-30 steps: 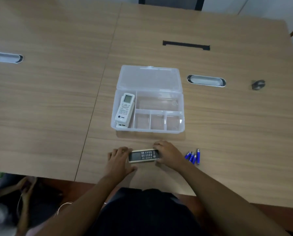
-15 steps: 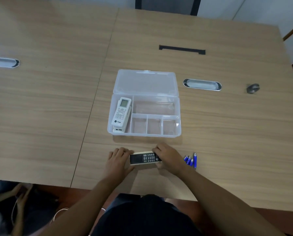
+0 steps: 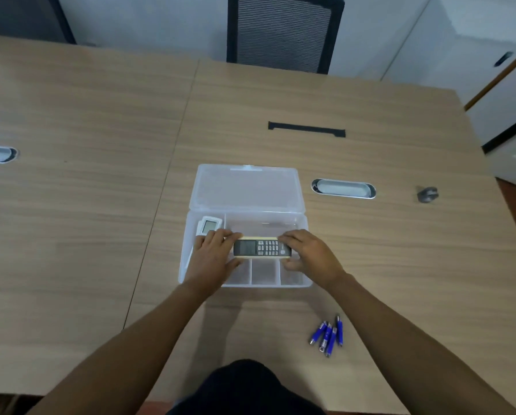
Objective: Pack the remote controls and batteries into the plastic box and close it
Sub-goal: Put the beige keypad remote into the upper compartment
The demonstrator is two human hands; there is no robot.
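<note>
I see even, soft indoor light from above; the table [image 3: 100, 205] reads clearly with no harsh glare. A faint shadow falls under the forearms toward 6 o'clock. Wide-angle bending curves the table edges at 3 and 9 o'clock. Both hands look slightly motion-soft.

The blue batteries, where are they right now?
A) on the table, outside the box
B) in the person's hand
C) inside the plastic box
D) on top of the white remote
A: the blue batteries lie bunched on the bare table, nearer the person than the plastic box, while the left hand and right hand hold only the dark remote over the box.
</note>
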